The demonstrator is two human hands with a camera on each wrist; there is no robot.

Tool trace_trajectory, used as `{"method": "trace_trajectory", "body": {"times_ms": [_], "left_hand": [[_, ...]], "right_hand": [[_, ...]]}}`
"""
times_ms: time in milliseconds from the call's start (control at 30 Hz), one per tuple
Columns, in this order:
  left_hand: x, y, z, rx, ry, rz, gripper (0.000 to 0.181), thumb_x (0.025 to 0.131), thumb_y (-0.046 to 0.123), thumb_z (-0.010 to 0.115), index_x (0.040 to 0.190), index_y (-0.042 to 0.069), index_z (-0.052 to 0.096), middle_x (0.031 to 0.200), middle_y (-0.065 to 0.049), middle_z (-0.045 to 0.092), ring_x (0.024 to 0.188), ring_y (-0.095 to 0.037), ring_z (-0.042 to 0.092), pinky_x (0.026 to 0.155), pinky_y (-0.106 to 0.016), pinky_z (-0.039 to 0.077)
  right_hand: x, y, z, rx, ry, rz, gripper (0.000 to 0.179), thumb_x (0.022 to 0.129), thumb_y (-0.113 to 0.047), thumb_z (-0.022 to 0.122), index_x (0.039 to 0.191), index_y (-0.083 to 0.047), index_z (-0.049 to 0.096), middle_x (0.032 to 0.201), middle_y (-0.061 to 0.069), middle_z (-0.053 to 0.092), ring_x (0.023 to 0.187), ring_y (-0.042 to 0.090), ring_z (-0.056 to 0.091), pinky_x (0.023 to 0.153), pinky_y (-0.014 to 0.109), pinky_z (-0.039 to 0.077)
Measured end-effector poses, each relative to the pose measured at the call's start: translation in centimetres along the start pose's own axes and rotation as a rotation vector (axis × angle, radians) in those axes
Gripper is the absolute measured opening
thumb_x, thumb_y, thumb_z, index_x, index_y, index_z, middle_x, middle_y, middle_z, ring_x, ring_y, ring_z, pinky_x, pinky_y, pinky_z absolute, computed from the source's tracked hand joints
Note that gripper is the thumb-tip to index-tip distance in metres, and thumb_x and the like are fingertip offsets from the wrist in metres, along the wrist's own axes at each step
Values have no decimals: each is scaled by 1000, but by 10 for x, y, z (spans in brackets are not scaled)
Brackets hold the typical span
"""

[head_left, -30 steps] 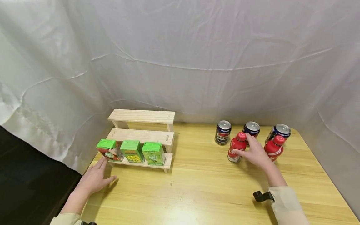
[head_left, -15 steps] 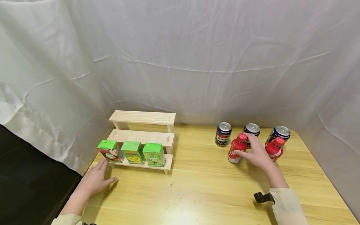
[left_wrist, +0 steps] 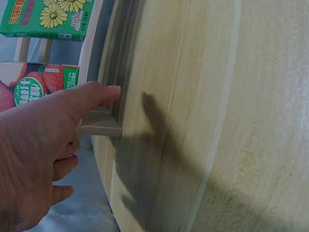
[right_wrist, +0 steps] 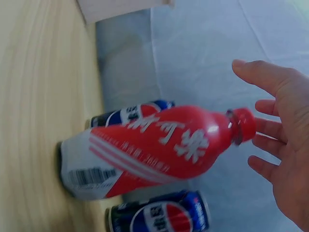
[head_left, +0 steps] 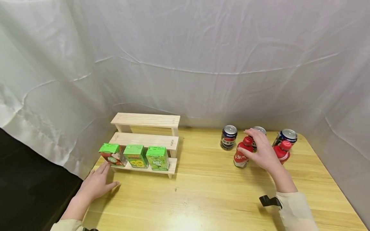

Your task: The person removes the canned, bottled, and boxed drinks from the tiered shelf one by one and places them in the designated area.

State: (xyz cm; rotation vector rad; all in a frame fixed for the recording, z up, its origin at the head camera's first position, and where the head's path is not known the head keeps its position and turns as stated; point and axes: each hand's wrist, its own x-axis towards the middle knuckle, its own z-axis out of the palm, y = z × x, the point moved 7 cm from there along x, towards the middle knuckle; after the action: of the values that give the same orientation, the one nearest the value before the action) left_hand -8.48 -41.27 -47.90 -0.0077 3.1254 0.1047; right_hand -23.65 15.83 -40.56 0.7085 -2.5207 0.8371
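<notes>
A red cola bottle (head_left: pixel 240 158) stands upright on the table at the right. My right hand (head_left: pixel 262 154) hovers at its cap with thumb and fingers spread. In the right wrist view the fingers are loosely bent behind the bottle's red cap (right_wrist: pixel 246 124), and the thumb stands clear of it. My left hand (head_left: pixel 94 183) lies by the front left corner of a three-step wooden shelf (head_left: pixel 145 120), fingers stretched toward it; whether they touch it I cannot tell. On the lowest step stand a red-and-green lychee juice box (head_left: pixel 115 158), a chrysanthemum drink box (head_left: pixel 137 160) and a light green box (head_left: pixel 157 160).
Behind the bottle, dark blue cola cans (head_left: pixel 229 138) stand in a row; the middle can (head_left: pixel 259 129) is partly hidden by my right hand. A second red bottle (head_left: pixel 283 150) stands right of that hand. Grey cloth (head_left: pixel 208 89) hangs behind the table (head_left: pixel 196 189).
My right hand has let go of the red bottle and risen slightly, its fingers spreading. The bottle stays about where it was. My left hand has hardly moved.
</notes>
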Motion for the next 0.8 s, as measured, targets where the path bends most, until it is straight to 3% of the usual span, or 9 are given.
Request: {"method": "trace_trajectory", "body": {"times_ms": [367,467,633,800], "left_hand": [[3,-1,1,-21,-18,-25,90,93,56,54,144,-16,32,151,-35,29,139,-50,32,112,-67,26],[4,0,1,-26,-22,-31,89,95,56,52,144,-15,32,152,-35,28,139,-50,31,112,-68,24],[4,0,1,-30,-20,-37,92,94,60,49,144,-15,32,152,-35,28,140,-49,30,112,-69,23],[2,-1,0,-38,-24,-44,97,92,65,49,145,-14,32,152,-35,27,141,-49,28,112,-70,20]], "right_hand": [[14,-53,1,-6,85,-201,62,74,-19,83,128,-3,57,135,19,55,132,37,44,112,56,33],[17,-68,6,12,112,-294,57,81,-29,79,127,-2,59,133,20,56,130,37,46,112,50,35],[20,-92,16,69,136,-421,58,93,-50,60,123,0,61,129,17,59,127,37,49,117,36,32],[22,-113,32,81,109,-476,55,93,-49,61,122,-2,62,127,14,61,128,35,50,115,43,35]]}}
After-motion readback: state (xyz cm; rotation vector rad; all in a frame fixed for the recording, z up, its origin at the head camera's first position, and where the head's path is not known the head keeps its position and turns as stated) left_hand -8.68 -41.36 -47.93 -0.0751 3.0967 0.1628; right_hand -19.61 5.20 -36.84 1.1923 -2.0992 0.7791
